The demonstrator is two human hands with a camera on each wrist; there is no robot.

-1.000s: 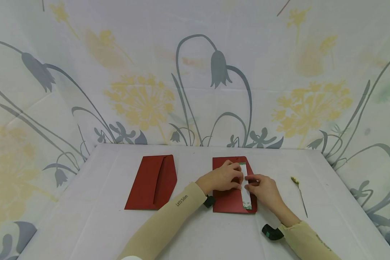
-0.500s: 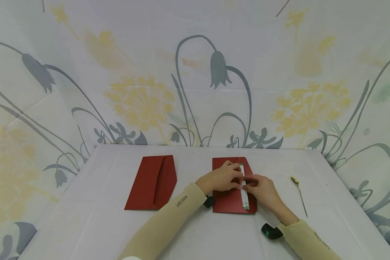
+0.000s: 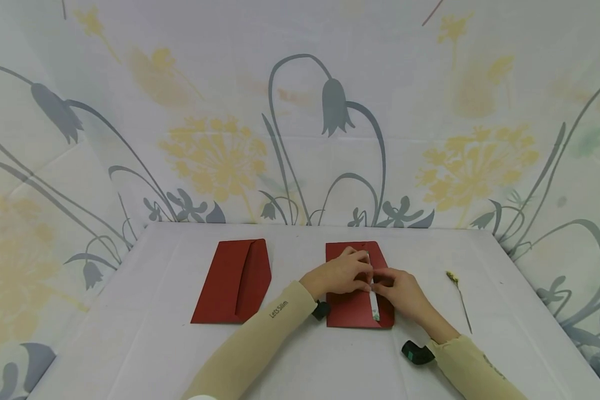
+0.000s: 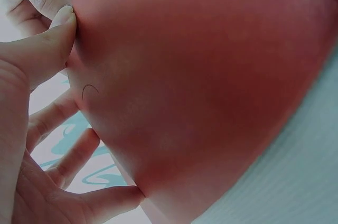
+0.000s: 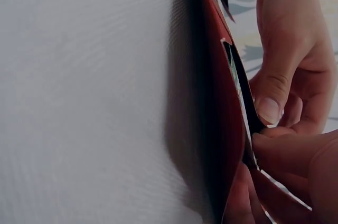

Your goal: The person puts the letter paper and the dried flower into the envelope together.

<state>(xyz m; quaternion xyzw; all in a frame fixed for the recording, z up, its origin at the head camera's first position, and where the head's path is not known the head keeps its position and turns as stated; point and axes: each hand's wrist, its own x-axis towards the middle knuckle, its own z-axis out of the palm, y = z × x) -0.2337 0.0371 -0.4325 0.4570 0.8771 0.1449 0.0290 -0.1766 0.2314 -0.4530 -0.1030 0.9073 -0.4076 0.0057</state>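
Both hands meet in the middle of the frame, over the right red envelope (image 3: 352, 311). The left hand (image 3: 337, 275) and the right hand (image 3: 397, 289) pinch a white card (image 3: 374, 303) between them. The card's long side runs up and down the frame. It sits at both hands' fingertips, just as near to each. Another envelope (image 3: 232, 280) lies to the left.

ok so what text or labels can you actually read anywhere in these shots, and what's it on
"Lets Slim": printed on the beige sleeve of the left forearm, head view.
The white card with green print between the hands shows a pattern only; any writing on it is too small to read.
The two red envelopes show no readable text.
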